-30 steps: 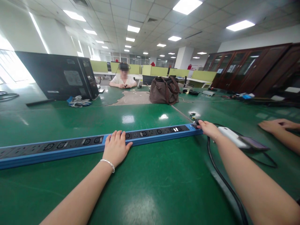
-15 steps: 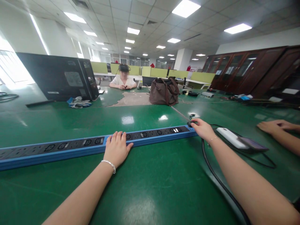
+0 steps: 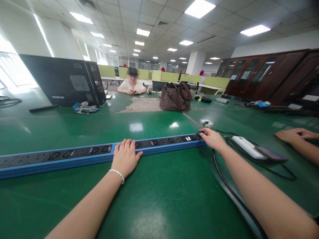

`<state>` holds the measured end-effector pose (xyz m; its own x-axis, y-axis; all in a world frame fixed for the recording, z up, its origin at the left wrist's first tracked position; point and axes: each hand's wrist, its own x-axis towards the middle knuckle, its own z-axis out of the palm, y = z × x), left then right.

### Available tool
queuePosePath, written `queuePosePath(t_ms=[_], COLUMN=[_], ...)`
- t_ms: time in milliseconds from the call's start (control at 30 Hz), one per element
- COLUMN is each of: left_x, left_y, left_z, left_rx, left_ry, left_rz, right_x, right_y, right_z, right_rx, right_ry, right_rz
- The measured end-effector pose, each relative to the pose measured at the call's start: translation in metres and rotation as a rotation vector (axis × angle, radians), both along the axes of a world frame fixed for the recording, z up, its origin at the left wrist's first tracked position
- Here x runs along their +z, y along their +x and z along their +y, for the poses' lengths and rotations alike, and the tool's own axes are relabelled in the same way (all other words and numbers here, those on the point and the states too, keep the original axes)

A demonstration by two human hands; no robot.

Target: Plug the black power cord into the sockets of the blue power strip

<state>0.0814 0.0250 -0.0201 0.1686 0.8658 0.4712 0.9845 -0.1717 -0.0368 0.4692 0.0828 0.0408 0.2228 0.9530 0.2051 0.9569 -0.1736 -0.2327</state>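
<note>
A long blue power strip (image 3: 159,150) with a black socket face lies slantwise across the green table. My left hand (image 3: 126,156) rests palm down on its middle, fingers laid across the sockets and thumb spread along the near edge. At the strip's right end, my right hand (image 3: 211,136) pinches a small black plug (image 3: 199,133) against the socket face. Whether the plug sits fully in a socket cannot be made out, as my fingers cover part of it. A thick black cable (image 3: 225,182) runs from beneath my right hand toward the near edge.
A white box-shaped device (image 3: 246,146) with dark cords lies right of my right wrist. Another person's hands (image 3: 294,135) rest at the right edge. Farther back are a brown bag (image 3: 175,97), a black computer case (image 3: 64,81), gloves (image 3: 85,108) and a seated person (image 3: 132,84).
My right hand, with the black plug, has moved slightly left along the strip's right end. My left hand stays on the strip.
</note>
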Motion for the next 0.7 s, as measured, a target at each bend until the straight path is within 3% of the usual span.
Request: queuePosePath(t_ms=[700], left_x=[0.0], left_y=[0.0], left_z=[0.0], left_rx=[0.015], left_ry=[0.01], left_rz=[0.025], right_x=[-0.005], right_y=[0.009], right_z=[0.015], right_rx=[0.038], right_ry=[-0.021], right_rz=[-0.14])
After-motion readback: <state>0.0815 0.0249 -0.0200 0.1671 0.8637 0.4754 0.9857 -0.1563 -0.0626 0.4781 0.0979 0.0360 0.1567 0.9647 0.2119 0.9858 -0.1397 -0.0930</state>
